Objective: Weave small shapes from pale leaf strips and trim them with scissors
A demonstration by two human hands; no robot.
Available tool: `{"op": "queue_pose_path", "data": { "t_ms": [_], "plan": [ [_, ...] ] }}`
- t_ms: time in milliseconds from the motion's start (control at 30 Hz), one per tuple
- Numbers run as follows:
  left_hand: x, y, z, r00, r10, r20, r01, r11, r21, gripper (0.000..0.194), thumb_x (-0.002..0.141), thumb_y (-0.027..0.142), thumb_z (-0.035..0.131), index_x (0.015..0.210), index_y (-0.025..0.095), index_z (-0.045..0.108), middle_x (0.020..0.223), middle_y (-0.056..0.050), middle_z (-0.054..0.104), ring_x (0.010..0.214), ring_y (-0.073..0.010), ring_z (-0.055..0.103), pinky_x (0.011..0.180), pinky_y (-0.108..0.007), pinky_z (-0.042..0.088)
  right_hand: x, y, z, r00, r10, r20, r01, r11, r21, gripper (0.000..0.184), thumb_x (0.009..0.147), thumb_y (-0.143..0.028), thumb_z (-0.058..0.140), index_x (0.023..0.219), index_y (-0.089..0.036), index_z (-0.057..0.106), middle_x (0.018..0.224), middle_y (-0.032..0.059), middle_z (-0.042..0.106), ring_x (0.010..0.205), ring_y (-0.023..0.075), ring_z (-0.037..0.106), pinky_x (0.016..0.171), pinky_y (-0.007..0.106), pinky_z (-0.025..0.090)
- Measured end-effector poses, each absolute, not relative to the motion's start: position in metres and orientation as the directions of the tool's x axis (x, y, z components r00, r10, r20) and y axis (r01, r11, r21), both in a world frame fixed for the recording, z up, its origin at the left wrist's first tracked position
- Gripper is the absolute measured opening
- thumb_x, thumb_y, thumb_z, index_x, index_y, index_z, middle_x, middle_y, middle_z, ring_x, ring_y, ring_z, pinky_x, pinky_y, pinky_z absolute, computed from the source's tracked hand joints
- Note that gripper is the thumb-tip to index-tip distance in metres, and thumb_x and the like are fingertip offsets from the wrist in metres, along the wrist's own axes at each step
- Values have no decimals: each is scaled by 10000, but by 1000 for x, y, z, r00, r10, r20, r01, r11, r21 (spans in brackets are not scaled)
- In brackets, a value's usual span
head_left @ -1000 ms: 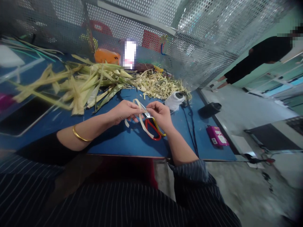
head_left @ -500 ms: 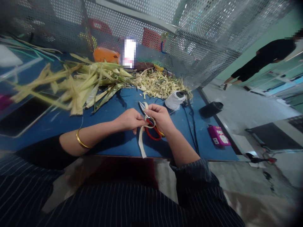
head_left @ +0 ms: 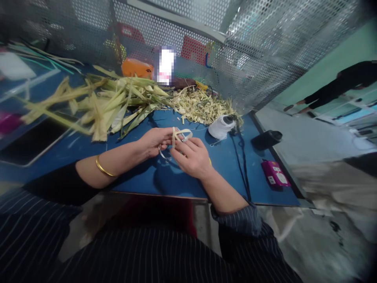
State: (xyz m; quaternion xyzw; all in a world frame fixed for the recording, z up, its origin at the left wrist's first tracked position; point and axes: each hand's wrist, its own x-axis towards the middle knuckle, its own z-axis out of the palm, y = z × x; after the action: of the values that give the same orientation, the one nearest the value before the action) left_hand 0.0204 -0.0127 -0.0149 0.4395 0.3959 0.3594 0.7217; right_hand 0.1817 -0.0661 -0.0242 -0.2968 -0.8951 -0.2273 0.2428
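A pale, narrow strip of husk (head_left: 174,137) is looped between my two hands, above the front part of the blue table. My left hand (head_left: 154,142) pinches it near the loop, fingers closed. From below, my right hand (head_left: 193,158) has its fingers closed around the strip's other side. A tail of the strip hangs under my left fingers. The scissors are almost wholly hidden behind my right hand; just a bit of yellow shows beside it. Farther back to the right, a cone of white thread (head_left: 220,128) lies tilted with a loose end trailing.
Long dried husks (head_left: 118,98) lie at the back left, beside a heap of cut scraps (head_left: 203,104). A dark tablet (head_left: 35,137) rests at the left. On the right are a black cylinder (head_left: 266,139) and a purple packet (head_left: 275,173). Behind stands a perforated metal screen (head_left: 188,19); a person stands beyond.
Both hands have risen slightly, and the strip now forms a loop at the fingertips. The red scissor handle, visible earlier under my right hand, is now hidden. The person at right has shifted.
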Motion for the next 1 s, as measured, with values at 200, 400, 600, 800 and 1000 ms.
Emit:
{"op": "queue_pose_path", "data": {
  "t_ms": [200,400,600,800,1000],
  "plan": [
    [14,-3,-18,526,774,-352,-419,596,685,195,889,156,544,815,115,720,771,-71,734,694,-106,660,648,-178,543,180,-64,-24,-770,432,470,603,734,313,214,965,-215,437,915,-180,642,854,62,650,865,182,539,836,368,364],
    [25,-18,-12,455,839,-297,-405,492,771,155,842,239,625,806,114,708,782,-67,712,669,-109,643,576,-180,501,174,-64,-31,-646,447,619,673,716,185,267,956,-192,447,1163,-226,613,941,51,682,902,174,576,845,359,389],
    [33,-30,-11,418,858,-299,-344,454,822,84,767,215,691,751,132,691,687,-8,656,563,-72,542,482,-162,406,166,-62,-37,-737,362,571,630,675,384,230,944,-147,455,1075,-224,627,854,30,626,824,171,527,886,372,397],
    [34,-34,-13,450,847,-283,-297,441,847,94,763,231,667,785,143,691,750,-33,687,685,-107,627,560,-158,463,163,-66,-38,-736,417,533,649,657,383,227,952,-151,402,976,-206,622,867,46,612,850,186,521,941,401,377],
    [30,-28,-13,368,894,-257,-339,386,858,122,725,216,694,808,128,701,776,-46,714,677,-115,655,626,-191,517,169,-68,-30,-305,550,777,757,636,-152,137,931,-208,445,920,-210,582,865,55,658,857,183,590,853,369,418]
  ]
}}
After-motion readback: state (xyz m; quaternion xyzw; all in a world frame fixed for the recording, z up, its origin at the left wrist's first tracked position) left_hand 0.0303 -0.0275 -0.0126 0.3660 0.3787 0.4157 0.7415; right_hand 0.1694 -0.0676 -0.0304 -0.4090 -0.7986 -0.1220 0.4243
